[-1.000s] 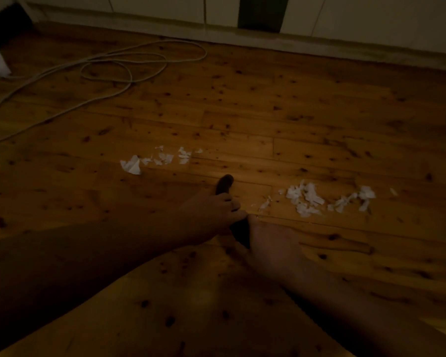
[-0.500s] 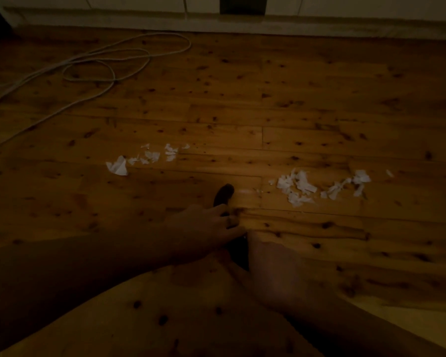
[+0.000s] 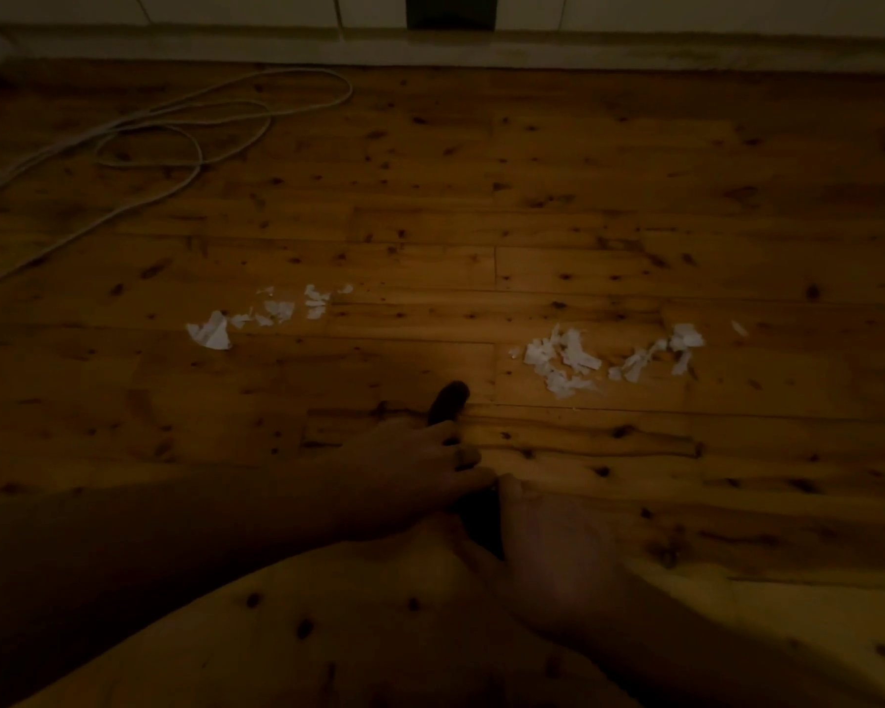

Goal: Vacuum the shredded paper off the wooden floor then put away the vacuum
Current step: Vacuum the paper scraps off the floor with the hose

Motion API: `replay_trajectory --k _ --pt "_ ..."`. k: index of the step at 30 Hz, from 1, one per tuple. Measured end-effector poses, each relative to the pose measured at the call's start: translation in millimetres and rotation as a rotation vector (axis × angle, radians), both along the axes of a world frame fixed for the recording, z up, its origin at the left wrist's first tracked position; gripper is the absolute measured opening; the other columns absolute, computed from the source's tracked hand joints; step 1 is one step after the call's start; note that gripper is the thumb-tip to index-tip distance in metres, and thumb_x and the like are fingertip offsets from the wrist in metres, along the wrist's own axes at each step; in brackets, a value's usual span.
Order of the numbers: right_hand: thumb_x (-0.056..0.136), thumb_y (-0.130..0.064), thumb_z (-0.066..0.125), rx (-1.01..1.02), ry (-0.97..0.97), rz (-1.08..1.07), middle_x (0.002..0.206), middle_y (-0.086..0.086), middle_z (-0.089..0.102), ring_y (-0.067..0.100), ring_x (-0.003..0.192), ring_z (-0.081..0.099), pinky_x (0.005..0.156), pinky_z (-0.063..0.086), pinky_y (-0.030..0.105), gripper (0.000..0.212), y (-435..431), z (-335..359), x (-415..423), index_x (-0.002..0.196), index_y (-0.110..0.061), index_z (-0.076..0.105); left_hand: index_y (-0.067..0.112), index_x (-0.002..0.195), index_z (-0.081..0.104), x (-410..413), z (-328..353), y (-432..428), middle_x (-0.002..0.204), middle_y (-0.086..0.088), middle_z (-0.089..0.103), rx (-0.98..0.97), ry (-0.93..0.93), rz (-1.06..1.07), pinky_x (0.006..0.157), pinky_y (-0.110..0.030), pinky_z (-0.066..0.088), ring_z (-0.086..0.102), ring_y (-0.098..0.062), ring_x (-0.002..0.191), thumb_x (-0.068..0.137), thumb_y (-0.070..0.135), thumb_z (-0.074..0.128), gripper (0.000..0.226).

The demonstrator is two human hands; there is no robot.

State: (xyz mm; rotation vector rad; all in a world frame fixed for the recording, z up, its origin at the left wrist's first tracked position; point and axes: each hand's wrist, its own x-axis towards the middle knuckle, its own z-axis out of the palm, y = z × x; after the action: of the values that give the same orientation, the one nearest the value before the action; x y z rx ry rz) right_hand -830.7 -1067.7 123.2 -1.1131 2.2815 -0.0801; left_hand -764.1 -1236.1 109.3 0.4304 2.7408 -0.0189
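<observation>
Now | left hand (image 3: 420, 470) and right hand (image 3: 550, 546) both grip one dark tube (image 3: 448, 401) | two paper patches (image 3: 563, 357) | one cord (image 3: 190, 145)

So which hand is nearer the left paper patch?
Left. The left hand lies down-right of that paper patch; the right hand is farther right. Both grip the dark vacuum.

Left grip (image 3: 420, 472): my fingers curl over a dark tube (image 3: 448, 401).
Right grip (image 3: 547, 549): touching my left, clasping the tube nearer me.
</observation>
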Motion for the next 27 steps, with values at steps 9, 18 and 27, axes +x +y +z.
replay_trajectory --k 9,18,27 --pt "0.096 -0.058 0.040 -0.006 -0.010 0.008 0.116 -0.001 0.060 0.017 0.102 0.059 0.058 0.027 0.027 0.060 6.5 12.0 -22.1 0.142 -0.021 0.028 0.023 0.153 0.013 -29.7 6.5 11.8 0.158 -0.002 0.021 -0.042 -0.026 0.000 0.083 -0.032 0.038 0.023 -0.025 0.144 0.100 0.020 0.050 0.065" --pt "0.095 -0.047 0.051 -0.005 -0.149 -0.080 0.125 0.001 0.056 0.016 0.101 0.056 0.065 0.033 0.026 0.053 9.6 9.3 -38.6 0.136 -0.016 0.036 0.020 0.152 0.014 -55.8 6.8 15.1 0.158 -0.004 0.022 -0.129 -0.144 -0.022 0.093 -0.046 0.047 0.023 -0.025 0.143 0.098 0.020 0.052 0.066" --pt "0.095 -0.044 0.054 -0.011 -0.155 -0.079 0.128 0.001 0.054 0.018 0.110 0.056 0.075 0.037 0.029 0.054 5.2 3.1 -48.5 0.138 -0.017 0.035 0.021 0.148 0.027 -81.6 20.4 12.1 0.153 -0.003 0.031 -0.161 -0.263 -0.118 0.093 -0.044 0.048 0.032 -0.025 0.137 0.097 0.026 0.054 0.057"
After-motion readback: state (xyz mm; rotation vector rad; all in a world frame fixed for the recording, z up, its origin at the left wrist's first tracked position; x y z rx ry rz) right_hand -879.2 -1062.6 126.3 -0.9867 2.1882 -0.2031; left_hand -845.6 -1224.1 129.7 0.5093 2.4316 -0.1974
